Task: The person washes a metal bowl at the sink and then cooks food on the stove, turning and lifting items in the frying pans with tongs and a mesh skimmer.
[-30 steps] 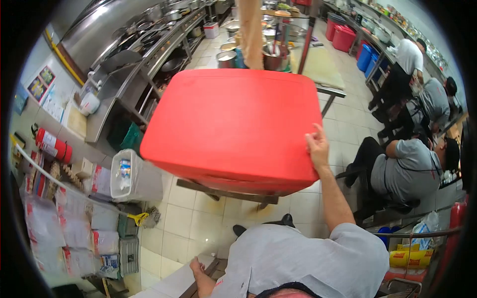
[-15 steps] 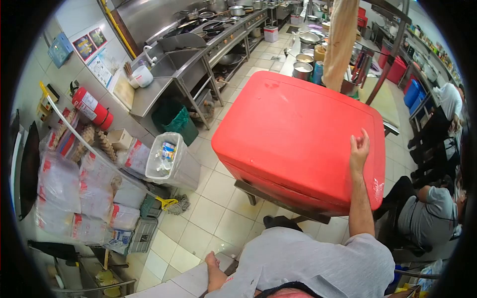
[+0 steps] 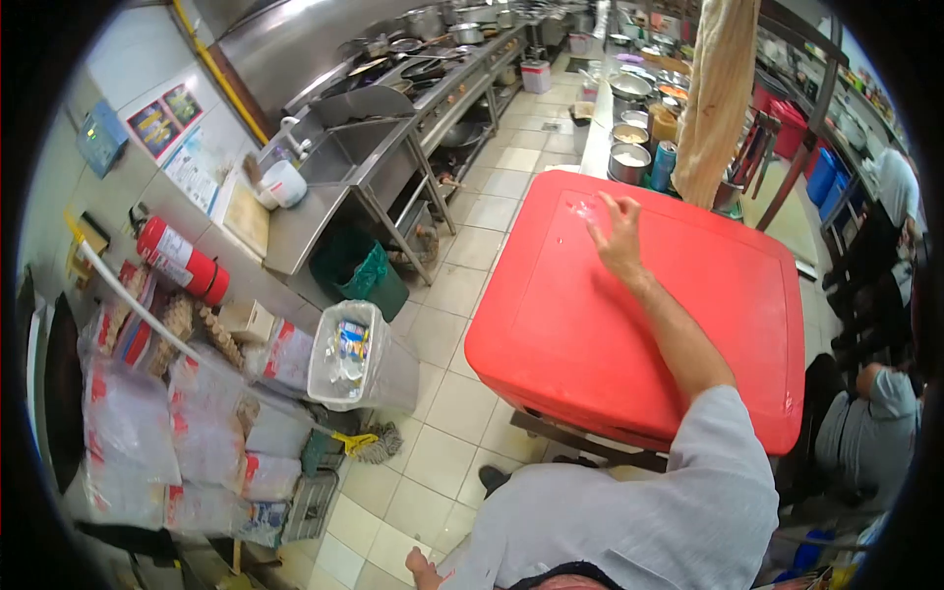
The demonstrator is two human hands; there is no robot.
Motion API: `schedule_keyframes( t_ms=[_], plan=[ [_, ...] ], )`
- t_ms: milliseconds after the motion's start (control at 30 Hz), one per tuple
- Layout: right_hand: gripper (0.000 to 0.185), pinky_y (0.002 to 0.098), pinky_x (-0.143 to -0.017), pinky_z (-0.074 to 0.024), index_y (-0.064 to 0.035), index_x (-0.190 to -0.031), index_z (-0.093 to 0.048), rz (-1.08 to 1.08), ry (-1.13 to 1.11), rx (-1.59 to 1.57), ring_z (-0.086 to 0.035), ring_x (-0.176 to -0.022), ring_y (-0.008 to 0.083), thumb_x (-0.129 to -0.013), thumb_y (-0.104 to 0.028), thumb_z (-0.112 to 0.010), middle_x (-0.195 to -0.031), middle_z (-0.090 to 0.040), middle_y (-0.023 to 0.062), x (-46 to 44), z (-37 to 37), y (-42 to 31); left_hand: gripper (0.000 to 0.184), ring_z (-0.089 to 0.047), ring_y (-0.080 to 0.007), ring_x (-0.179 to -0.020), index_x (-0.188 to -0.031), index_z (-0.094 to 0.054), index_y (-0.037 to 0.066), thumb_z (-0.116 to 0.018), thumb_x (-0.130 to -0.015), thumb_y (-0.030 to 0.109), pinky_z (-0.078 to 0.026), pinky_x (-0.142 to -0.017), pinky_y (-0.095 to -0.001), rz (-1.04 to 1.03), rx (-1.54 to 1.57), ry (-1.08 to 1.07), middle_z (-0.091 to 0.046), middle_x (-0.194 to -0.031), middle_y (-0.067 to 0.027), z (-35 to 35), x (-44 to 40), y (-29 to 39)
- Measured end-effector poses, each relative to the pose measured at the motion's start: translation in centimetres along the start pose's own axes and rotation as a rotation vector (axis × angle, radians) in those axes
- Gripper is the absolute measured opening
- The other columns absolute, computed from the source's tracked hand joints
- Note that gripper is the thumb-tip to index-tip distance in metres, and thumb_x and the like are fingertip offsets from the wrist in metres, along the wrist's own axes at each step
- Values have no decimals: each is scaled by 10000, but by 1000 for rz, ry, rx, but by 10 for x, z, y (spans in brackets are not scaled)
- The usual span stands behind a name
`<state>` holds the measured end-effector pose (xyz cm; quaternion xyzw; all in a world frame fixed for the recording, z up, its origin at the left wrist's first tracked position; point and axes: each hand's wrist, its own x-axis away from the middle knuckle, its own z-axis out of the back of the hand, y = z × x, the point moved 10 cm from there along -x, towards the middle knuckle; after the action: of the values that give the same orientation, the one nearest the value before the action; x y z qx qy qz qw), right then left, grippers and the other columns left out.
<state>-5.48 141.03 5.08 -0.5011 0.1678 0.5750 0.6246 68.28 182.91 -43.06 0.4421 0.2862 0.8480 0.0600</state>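
A large red box with a closed lid (image 3: 580,315) stands on a dark low stand. My right hand (image 3: 619,236) is over the far left part of the lid, fingers bent and apart, beside a small shiny patch. Whether the fingertips touch the lid cannot be told. My left hand (image 3: 423,567) hangs low by my body at the bottom edge, its fingers small and partly curled; whether it holds anything is not clear.
A lined waste bin (image 3: 364,359), a mop (image 3: 379,442) and wrapped packages (image 3: 128,423) are at the left. Beyond stand a steel sink (image 3: 359,143) and stoves. A cloth (image 3: 716,98) hangs behind the box. Seated co-workers (image 3: 865,433) are at the right.
My right hand has moved from the right side of the lid to its far left part. The view has turned left, so the box appears further right. My left hand stays low.
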Motion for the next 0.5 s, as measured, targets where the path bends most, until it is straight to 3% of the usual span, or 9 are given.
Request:
schedule_keyframes(
  t_ms=[167,267,500],
  plan=[
    [511,461,-855,-334,-131,-1208,-451,80,49,365,-373,-1061,301,-761,-316,-615,-1134,-353,158,-15,-57,-8,244,-456,-238,-814,-969,-513,87,-512,-779,240,-368,-553,-393,4,-123,-126,-499,-932,-61,10,-72,66],
    [537,456,-864,-305,-154,-1231,-438,-67,24,534,-342,-1104,284,-767,-365,-605,-1161,-349,152,-2,-67,3,227,-457,-224,-779,-948,-509,88,-506,-776,237,-364,-535,-374,-17,-213,-197,-495,-897,-58,12,-121,128],
    [567,466,-917,-256,-170,-1254,-429,-319,-200,601,-312,-1134,279,-780,-457,-550,-1205,-330,135,10,-91,23,189,-459,-192,-698,-898,-502,91,-492,-770,229,-355,-493,-329,-118,-258,-217,-485,-816,-51,-19,-231,303]
  ],
)
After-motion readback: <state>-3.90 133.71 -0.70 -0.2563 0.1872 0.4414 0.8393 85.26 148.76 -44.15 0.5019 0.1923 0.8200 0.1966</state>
